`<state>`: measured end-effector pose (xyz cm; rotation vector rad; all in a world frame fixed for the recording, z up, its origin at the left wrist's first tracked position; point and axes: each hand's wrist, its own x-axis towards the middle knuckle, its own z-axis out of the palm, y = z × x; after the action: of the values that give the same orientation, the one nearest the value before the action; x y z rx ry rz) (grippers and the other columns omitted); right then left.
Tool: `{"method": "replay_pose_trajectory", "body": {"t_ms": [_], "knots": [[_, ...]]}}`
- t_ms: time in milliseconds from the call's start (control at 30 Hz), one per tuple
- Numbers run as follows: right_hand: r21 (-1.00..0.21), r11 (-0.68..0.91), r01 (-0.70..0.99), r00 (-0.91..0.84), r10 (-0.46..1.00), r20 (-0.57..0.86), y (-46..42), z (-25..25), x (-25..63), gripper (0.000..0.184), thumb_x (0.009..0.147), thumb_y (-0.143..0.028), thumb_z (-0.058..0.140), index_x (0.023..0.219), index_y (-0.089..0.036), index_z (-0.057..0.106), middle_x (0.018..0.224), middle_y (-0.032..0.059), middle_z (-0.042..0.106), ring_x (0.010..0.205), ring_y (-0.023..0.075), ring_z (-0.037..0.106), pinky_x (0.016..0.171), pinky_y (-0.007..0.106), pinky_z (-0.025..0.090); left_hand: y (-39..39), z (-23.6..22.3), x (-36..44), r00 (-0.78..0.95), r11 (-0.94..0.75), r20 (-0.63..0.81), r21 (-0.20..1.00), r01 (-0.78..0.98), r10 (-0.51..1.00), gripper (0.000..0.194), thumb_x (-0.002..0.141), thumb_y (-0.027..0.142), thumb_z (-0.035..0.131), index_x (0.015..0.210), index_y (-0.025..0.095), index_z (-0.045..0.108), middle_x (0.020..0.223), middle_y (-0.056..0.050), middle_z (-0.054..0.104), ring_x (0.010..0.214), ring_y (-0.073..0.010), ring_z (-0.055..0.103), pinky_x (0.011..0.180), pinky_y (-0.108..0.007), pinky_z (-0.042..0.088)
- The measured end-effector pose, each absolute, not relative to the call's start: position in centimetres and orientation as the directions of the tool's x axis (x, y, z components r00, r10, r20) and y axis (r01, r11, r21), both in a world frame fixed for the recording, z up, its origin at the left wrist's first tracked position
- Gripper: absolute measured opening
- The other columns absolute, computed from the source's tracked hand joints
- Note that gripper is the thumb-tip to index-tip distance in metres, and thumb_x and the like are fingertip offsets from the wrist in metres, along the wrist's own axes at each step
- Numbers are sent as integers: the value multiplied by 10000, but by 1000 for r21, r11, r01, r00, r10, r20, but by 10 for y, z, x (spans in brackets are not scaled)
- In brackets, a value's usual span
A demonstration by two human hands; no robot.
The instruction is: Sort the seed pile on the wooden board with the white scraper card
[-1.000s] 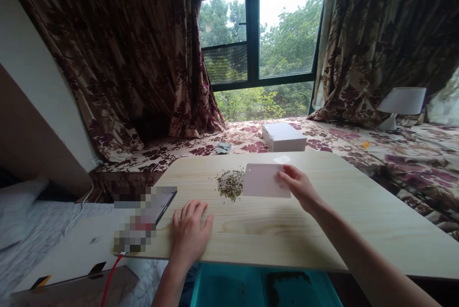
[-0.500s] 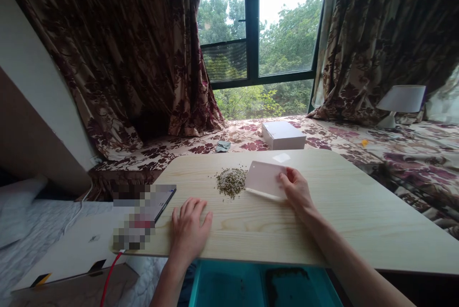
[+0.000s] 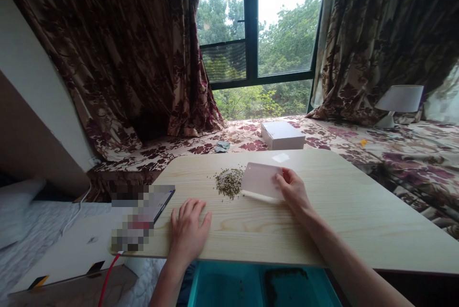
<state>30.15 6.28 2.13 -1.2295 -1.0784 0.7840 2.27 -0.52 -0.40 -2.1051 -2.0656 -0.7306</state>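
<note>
On the pale wooden table (image 3: 244,230) lies a heap of small green and white grains (image 3: 229,182), with a few strays around its edge. My right hand (image 3: 293,190) pinches the right end of a thin, pale plastic scraper (image 3: 263,181), thumb on top. The scraper is tilted, and its left edge reaches the right side of the heap. Palm down near the table's front edge, my left hand (image 3: 190,228) rests flat with fingers a little apart, left of and nearer than the heap. It holds nothing.
A phone-like device (image 3: 165,204), partly pixelated, with a red cable (image 3: 109,278), lies at the table's left. Below the front edge sits a teal two-part tray (image 3: 225,285). Behind the table are a white box (image 3: 283,136), a folded cloth (image 3: 222,146) and a lamp (image 3: 401,99).
My right hand and the scraper have shifted slightly left, bringing the scraper's edge closer over the right side of the grains. My left hand stays flat in its place.
</note>
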Motion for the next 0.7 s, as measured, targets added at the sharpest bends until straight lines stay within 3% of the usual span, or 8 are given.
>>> {"method": "replay_pose_trajectory", "body": {"t_ms": [233,700], "knots": [[-964,260,59,298,917,266,66,17,298,308,659,-389,632,872,-173,585,761,50,682,682,181,633,560,282,505,-4,-6,22,-33,-80,411,255,964,911,289,852,312,452,1075,237,621,1200,-77,602,1189,-249,471,1056,-517,261],[-975,203,93,358,907,223,63,22,303,287,637,-323,578,870,-159,613,770,63,684,651,181,616,498,266,466,-4,-5,22,-41,-74,408,262,962,912,279,855,317,446,1066,249,615,1204,-68,600,1191,-245,474,1059,-520,257]]}}
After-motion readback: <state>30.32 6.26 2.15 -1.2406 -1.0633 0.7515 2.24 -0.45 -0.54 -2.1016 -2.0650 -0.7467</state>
